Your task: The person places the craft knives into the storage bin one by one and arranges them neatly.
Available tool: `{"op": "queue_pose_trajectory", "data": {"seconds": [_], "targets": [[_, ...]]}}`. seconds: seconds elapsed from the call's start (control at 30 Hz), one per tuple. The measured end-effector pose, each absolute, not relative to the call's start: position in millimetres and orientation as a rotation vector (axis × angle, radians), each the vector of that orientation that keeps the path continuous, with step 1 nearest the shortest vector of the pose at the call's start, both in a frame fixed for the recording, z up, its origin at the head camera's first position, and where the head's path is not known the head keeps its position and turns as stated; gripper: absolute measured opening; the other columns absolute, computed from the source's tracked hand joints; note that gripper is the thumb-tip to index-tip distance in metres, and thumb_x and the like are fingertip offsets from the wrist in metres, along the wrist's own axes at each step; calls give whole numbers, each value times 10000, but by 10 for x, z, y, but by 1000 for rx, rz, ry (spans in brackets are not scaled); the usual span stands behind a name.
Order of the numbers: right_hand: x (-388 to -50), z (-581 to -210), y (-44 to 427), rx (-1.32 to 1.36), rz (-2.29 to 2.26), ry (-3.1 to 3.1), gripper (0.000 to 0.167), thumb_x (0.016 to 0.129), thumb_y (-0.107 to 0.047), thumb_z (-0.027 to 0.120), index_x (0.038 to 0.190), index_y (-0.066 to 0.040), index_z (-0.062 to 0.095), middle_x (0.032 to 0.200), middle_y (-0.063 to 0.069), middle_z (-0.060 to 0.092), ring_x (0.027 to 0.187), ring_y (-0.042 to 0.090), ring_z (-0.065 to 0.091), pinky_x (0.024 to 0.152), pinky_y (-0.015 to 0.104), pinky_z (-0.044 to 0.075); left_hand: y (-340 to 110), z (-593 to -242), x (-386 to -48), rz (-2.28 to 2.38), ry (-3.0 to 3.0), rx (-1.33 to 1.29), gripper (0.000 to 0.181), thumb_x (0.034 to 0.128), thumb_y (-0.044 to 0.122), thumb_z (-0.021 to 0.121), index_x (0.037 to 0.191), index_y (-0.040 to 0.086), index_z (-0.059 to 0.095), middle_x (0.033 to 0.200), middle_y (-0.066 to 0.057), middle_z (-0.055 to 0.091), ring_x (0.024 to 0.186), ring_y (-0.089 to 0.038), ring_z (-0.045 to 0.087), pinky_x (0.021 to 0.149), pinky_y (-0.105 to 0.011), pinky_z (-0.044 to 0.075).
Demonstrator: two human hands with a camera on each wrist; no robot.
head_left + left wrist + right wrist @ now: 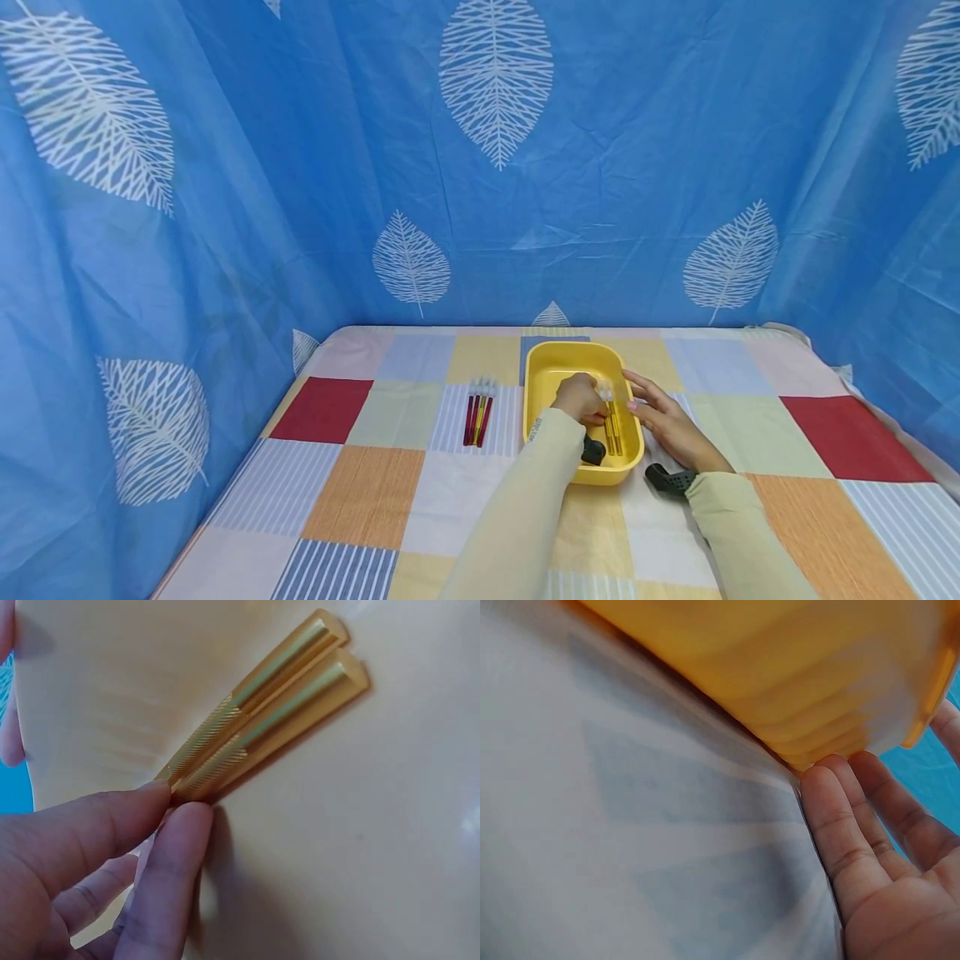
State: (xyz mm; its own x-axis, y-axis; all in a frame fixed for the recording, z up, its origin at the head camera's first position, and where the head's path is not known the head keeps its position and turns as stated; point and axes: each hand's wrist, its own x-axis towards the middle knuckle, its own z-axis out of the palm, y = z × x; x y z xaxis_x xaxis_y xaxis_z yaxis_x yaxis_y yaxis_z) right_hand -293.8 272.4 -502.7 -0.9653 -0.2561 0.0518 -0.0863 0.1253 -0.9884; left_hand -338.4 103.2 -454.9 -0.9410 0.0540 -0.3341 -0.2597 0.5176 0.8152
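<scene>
A yellow plastic tray (pixel 583 475) stands on the patchwork cloth. Inside it, my left hand (pixel 581 398) pinches two gold craft knives (pixel 292 690) between thumb and finger; their handles are slim, with a knurled band. In the head view these knives (pixel 613 433) lie along the tray's right side, their pale, clear-looking caps pointing away from me. My right hand (pixel 671 429) is outside the tray, its fingers fairly straight, with the fingertips (pixel 825 787) against the tray's right wall. Left of the tray lies a row of several red and gold capped craft knives (pixel 478 421).
A patchwork tablecloth (pixel 367 492) covers the table. Blue curtains (pixel 315 167) with white leaf prints hang behind it and at both sides. A dark band with a device (pixel 667 481) sits at my right wrist.
</scene>
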Motion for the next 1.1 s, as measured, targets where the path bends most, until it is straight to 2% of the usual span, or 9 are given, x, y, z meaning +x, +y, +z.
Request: {"op": "queue_pose_trajectory", "data": {"seconds": [0.13, 0.23, 0.4, 0.53, 0.67, 0.93, 1.1], "targets": [[-2938, -5028, 2731, -357, -1958, 2259, 670, 1149, -180, 528, 1717, -34, 204, 1638, 353, 319, 1309, 137, 517, 1258, 724, 212, 1010, -4528, -3370, 1412, 2433, -173, 602, 888, -70, 843, 1455, 46, 677, 1172, -156, 755, 692, -261, 785, 618, -298, 644], [-2944, -5028, 2732, -364, -1950, 2266, 665, 1151, -185, 522, 1717, -36, 206, 1637, 347, 329, 1291, 102, 520, 1257, 703, 231, 990, -4495, -3352, 1434, 2417, -177, 589, 889, -65, 845, 1443, 42, 676, 1139, -152, 744, 666, -247, 764, 645, -312, 653], [-2953, -5034, 2733, -358, -1923, 2293, 666, 1152, -192, 526, 1717, -39, 210, 1638, 343, 341, 1388, 273, 502, 1254, 667, 269, 950, -4420, -3304, 1469, 2405, -157, 520, 926, -15, 829, 1422, 43, 681, 1044, -136, 734, 750, -282, 781, 741, -370, 672], [-2958, -5040, 2730, -346, -1920, 2298, 668, 1151, -190, 526, 1718, -40, 207, 1633, 344, 349, 1443, 429, 452, 1246, 669, 283, 908, -4338, -3280, 1506, 2395, -92, 501, 946, 16, 816, 1428, 41, 680, 1098, -136, 743, 900, -307, 790, 838, -416, 668], [-2960, -5042, 2725, -342, -1946, 2266, 682, 1147, -184, 532, 1721, -43, 193, 1645, 360, 313, 1483, 536, 373, 1249, 736, 223, 857, -4231, -3279, 1516, 2373, -30, 472, 964, 43, 806, 1421, 47, 688, 1147, -137, 743, 1011, -321, 765, 918, -450, 649], [-2964, -5044, 2724, -347, -1957, 2250, 687, 1144, -160, 523, 1721, -28, 172, 1657, 372, 268, 1504, 570, 320, 1242, 766, 176, 725, -4062, -3338, 1411, 2399, 122, 422, 1001, 162, 801, 1412, 121, 713, 1230, -66, 741, 1053, -274, 745, 987, -442, 616], [-2966, -5043, 2724, -356, -1949, 2256, 687, 1147, -168, 525, 1722, -29, 175, 1656, 372, 274, 1498, 554, 332, 1243, 760, 181, 629, -3998, -3350, 1432, 2376, 193, 425, 1007, 156, 791, 1420, 108, 704, 1251, -85, 749, 1091, -282, 747, 1013, -460, 605]]}}
